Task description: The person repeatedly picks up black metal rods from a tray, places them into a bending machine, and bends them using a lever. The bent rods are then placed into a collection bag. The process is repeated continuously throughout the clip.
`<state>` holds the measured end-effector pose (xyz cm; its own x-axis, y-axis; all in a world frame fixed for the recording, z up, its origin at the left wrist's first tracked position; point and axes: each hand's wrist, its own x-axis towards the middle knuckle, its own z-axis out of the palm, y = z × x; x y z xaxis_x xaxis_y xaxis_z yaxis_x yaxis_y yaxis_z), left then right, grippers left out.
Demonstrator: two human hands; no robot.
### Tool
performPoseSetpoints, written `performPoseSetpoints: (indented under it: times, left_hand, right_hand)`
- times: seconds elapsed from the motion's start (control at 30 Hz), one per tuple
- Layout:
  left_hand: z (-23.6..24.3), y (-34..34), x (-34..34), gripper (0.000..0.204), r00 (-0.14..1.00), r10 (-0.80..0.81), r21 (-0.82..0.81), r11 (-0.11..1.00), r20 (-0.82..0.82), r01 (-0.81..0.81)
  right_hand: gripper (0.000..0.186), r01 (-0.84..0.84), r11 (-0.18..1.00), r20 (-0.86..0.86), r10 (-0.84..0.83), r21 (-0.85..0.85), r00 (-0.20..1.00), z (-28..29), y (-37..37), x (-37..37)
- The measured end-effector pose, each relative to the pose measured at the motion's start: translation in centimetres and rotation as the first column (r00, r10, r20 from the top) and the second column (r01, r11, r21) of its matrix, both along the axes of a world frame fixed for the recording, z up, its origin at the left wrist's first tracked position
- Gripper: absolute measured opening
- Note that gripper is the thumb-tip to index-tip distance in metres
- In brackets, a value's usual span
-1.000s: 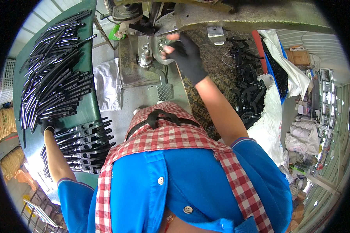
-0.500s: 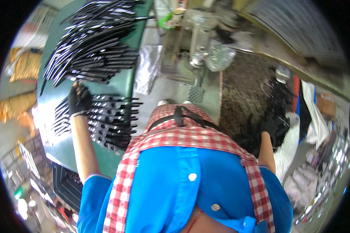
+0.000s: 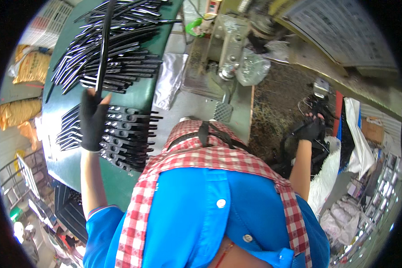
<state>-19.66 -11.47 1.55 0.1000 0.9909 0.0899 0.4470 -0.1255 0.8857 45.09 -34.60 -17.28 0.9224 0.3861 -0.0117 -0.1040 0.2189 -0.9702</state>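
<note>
My left hand (image 3: 93, 123), in a black fingerless glove, is closed round the lower end of a long, thin black strip (image 3: 104, 44). The strip stands up from the fist, across a heap of similar black strips (image 3: 120, 56) on the green table (image 3: 138, 96). Beside that hand lies a row of black pieces with round holes (image 3: 125, 129), their bent ends showing to its left. On the right, my right hand (image 3: 311, 128), gloved alike, is among a pile of dark parts (image 3: 292, 147). Its fingertips are curled; what they grip blends into the dark pile.
A metal machine (image 3: 230, 53) stands ahead, with a ridged foot-shaped plate (image 3: 223, 111) below it and a clear plastic bag (image 3: 253, 67) beside it. A silvery sheet (image 3: 169, 80) lies along the table's edge. A white sack (image 3: 328, 174) lies near my right forearm. Yellow sacks (image 3: 31, 67) stand far left.
My left hand has taken hold of a black strip and lifted it, one end now raised. My right hand has moved forward over the dark parts.
</note>
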Motion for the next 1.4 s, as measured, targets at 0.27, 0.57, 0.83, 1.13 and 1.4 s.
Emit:
performPoseSetpoints:
  times: [0.27, 0.57, 0.83, 1.13, 1.4]
  left_hand:
    - [2.5, -1.5, -4.8, 0.015, 0.755, -0.069, 0.16, 0.961, -0.652, 0.226]
    - [2.3, -2.6, -2.2, 0.034, 0.864, -0.373, -0.313, 0.91, -0.338, 0.271]
    - [1.8, -2.0, -1.9, 0.033, 0.862, -0.455, -0.377, 0.856, -0.224, 0.354]
    - [1.0, -1.4, -1.5, 0.032, 0.846, -0.487, -0.33, 0.852, -0.217, 0.406]
    - [1.0, 0.0, -0.8, 0.036, 0.798, -0.422, -0.154, 0.905, -0.429, 0.396]
  right_hand:
    - [0.028, -0.343, 0.621, -0.267, 0.679, 0.705, 0.684, 13.2, 10.0, -12.5]
    - [0.024, -0.208, 0.304, -0.155, 0.836, 0.93, 0.527, 16.7, 13.7, -16.6]
    - [0.027, -0.148, 0.206, -0.119, 0.883, 0.967, 0.454, 18.5, 14.6, -18.3]
    - [0.034, -0.175, 0.324, -0.173, 0.805, 0.93, 0.567, 17.2, 14.8, -16.3]
    - [0.033, -0.345, 0.251, -0.061, 0.877, 0.904, 0.477, 16.2, 15.9, -18.9]
